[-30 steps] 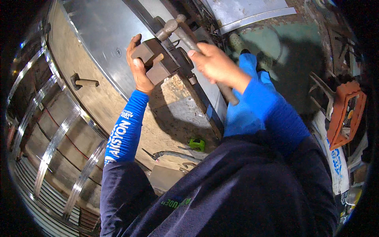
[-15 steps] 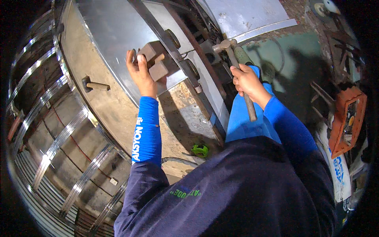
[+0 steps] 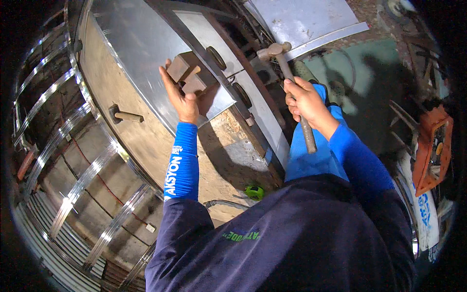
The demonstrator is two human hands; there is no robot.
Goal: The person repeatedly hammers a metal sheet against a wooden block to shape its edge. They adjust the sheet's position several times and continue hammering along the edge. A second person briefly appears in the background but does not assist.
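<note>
My right hand (image 3: 307,104) is closed round the handle of a ball-peen hammer (image 3: 282,61), its metal head pointing away from me over the table's right side. My left hand (image 3: 183,103) is open, fingers stretched along the left side of a brown blocky piece (image 3: 181,67) with a pale wooden stub in it. Whether the fingers press on the piece I cannot tell. Under it lies a shiny metal sheet (image 3: 131,41), with its near corner just right of my left wrist.
On the wooden tabletop (image 3: 146,141) lie a short-handled hammer (image 3: 127,116) and a green tape measure (image 3: 254,192). White panels with dark oval handles (image 3: 242,94) run along the right. Metal framing (image 3: 90,185) stands at left, an orange metal frame (image 3: 432,151) at far right.
My left hand has loosened from the brown piece: the thumb has come off it and the fingers have straightened. The right hand keeps the hammer in nearly the same pose. The view has shifted slightly.
</note>
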